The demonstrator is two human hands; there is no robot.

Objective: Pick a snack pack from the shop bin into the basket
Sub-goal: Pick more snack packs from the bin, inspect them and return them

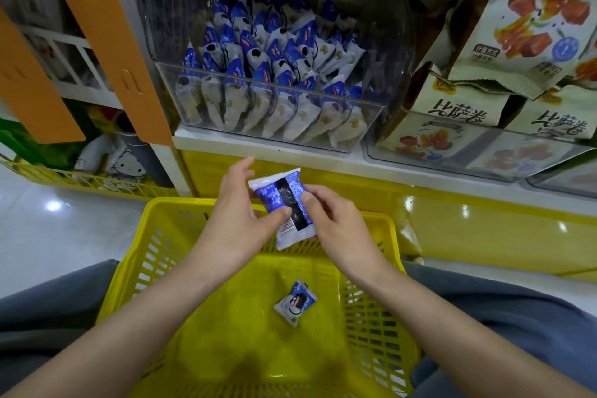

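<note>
The yellow basket (155,213) rests on the person's lap, below the shelf (226,142). A second pack (295,302) lies flat on its bottom, near the middle.

Over the far rim of the basket both hands hold the pack (286,203), blue and white, with a dark strip turned to the camera. The left hand (237,216) pinches its lower left part, with the thumb in front and the fingers behind, only partly bent. The right hand (336,220) grips its right edge, thumb in front and fingers curled behind. The pack is in the air between bin and basket and touches neither.

The clear bin (168,84) stands on the shelf, filled with rows of the same packs (274,52). Just beside it on the right, another bin (468,152) holds beige bags (533,10), and more bags lean above it. On the left, orange boards (106,42) cross in front of a white rack.
</note>
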